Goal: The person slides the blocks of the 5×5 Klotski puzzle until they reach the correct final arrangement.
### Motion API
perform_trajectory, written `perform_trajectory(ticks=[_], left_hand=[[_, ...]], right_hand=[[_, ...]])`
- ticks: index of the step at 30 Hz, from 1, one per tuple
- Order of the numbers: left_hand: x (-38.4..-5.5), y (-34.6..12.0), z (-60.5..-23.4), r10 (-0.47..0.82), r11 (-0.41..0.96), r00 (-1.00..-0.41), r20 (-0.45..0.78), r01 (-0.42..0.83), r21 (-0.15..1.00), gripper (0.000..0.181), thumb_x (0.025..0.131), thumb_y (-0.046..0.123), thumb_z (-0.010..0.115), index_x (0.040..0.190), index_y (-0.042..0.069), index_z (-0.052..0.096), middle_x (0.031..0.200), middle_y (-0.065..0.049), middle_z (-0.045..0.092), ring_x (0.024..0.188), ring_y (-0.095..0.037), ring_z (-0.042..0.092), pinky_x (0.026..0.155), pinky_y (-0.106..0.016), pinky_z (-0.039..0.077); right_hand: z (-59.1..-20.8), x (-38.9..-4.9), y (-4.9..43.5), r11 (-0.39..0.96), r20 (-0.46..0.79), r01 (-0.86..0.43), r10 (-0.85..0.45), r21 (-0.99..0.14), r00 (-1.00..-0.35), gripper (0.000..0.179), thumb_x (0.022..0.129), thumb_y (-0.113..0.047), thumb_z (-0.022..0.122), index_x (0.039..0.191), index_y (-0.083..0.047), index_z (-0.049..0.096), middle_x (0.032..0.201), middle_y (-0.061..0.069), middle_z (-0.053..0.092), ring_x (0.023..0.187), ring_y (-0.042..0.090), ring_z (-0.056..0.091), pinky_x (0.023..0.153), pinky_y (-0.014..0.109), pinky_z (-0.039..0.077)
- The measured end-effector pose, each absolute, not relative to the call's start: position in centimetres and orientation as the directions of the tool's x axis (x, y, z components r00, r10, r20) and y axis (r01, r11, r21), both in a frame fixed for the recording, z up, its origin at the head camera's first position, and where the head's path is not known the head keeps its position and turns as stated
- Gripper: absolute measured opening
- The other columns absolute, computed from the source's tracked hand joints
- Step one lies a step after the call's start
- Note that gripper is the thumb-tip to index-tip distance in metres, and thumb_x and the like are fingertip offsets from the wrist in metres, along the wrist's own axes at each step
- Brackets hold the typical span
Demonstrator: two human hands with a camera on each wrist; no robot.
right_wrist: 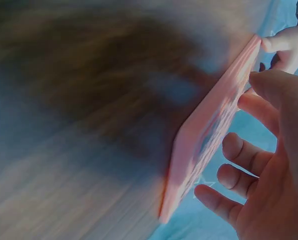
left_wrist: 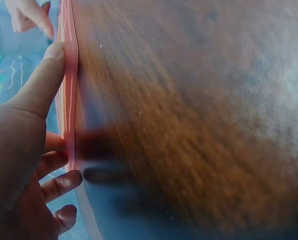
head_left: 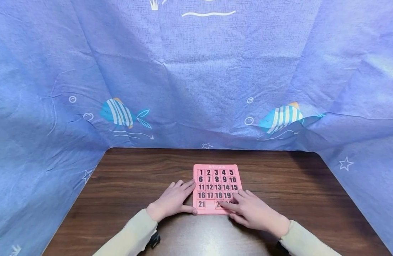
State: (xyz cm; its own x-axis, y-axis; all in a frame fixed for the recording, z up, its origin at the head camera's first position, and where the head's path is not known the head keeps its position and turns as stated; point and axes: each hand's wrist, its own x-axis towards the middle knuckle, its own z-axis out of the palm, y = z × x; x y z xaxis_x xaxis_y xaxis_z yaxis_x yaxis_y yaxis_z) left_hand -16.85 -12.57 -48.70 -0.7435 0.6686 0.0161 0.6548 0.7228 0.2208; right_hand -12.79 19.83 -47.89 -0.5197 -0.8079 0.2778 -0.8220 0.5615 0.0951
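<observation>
A pink sliding number puzzle (head_left: 210,211) lies flat on the table, its black-numbered tiles in rows. In the bottom row, a gap separates tile 21 (head_left: 201,204) from the tile beside it, whose number is partly covered. Along the left edge rests my left hand (head_left: 171,201), fingers on the side and thumb at the lower left corner. My right hand (head_left: 255,209) reaches over the lower right part, its index fingertip touching the partly covered tile beside the gap. Its other fingers hide the tiles at the right end of the lower two rows.
The brown wooden table (head_left: 135,170) extends around the puzzle on all sides. A blue cloth (head_left: 196,78) printed with fish hangs behind the table and at both sides. Dark bands (head_left: 154,240) show at the wrists below the pale sleeves.
</observation>
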Motion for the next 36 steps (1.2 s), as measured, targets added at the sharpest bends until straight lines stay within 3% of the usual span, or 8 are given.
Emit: perform_trajectory(ticks=[10, 21, 29, 36], left_hand=[[-16.8, -12.5, -48.6, 0.671, 0.72, -0.742, 0.021, 0.657, 0.224, 0.098, 0.085, 0.07, 0.07, 0.156, 0.006, 0.048, 0.16, -0.01, 0.047, 0.123, -0.024, 0.052, 0.094, -0.042, 0.044], [-16.7, -12.4, -48.7, 0.672, 0.72, -0.74, 0.026, 0.661, 0.211, 0.097, 0.085, 0.069, 0.07, 0.156, 0.006, 0.049, 0.16, -0.01, 0.048, 0.12, -0.024, 0.053, 0.093, -0.041, 0.044], [-16.8, -12.5, -49.1, 0.661, 0.731, -0.75, 0.009, 0.648, 0.215, 0.098, 0.085, 0.07, 0.07, 0.157, 0.007, 0.047, 0.162, -0.008, 0.046, 0.122, -0.022, 0.052, 0.093, -0.04, 0.043], [-16.8, -12.5, -48.9, 0.672, 0.72, -0.74, 0.031, 0.662, 0.208, 0.098, 0.085, 0.07, 0.069, 0.155, 0.005, 0.049, 0.16, -0.01, 0.048, 0.119, -0.023, 0.052, 0.091, -0.039, 0.043]], right_hand=[[-48.5, -12.4, 19.8, 0.55, 0.295, -0.828, -0.814, 0.111, -0.501, 0.046, 0.09, -0.039, 0.077, 0.135, -0.028, 0.072, 0.09, -0.006, 0.053, 0.087, 0.015, 0.05, 0.075, 0.036, 0.043], [-48.3, -12.5, 17.7, 0.534, 0.306, -0.837, -0.822, 0.123, -0.48, 0.047, 0.09, -0.039, 0.076, 0.134, -0.024, 0.071, 0.09, -0.008, 0.051, 0.09, 0.017, 0.052, 0.085, 0.039, 0.047], [-48.2, -11.9, 20.8, 0.545, 0.307, -0.836, -0.808, 0.065, -0.503, 0.048, 0.089, -0.032, 0.077, 0.133, -0.014, 0.071, 0.122, 0.0, 0.068, 0.111, 0.022, 0.059, 0.096, 0.044, 0.048], [-48.7, -10.9, 22.4, 0.536, 0.275, -0.841, -0.821, 0.068, -0.501, 0.054, 0.089, -0.033, 0.079, 0.136, -0.009, 0.07, 0.144, 0.005, 0.064, 0.124, 0.03, 0.061, 0.098, 0.05, 0.049]])
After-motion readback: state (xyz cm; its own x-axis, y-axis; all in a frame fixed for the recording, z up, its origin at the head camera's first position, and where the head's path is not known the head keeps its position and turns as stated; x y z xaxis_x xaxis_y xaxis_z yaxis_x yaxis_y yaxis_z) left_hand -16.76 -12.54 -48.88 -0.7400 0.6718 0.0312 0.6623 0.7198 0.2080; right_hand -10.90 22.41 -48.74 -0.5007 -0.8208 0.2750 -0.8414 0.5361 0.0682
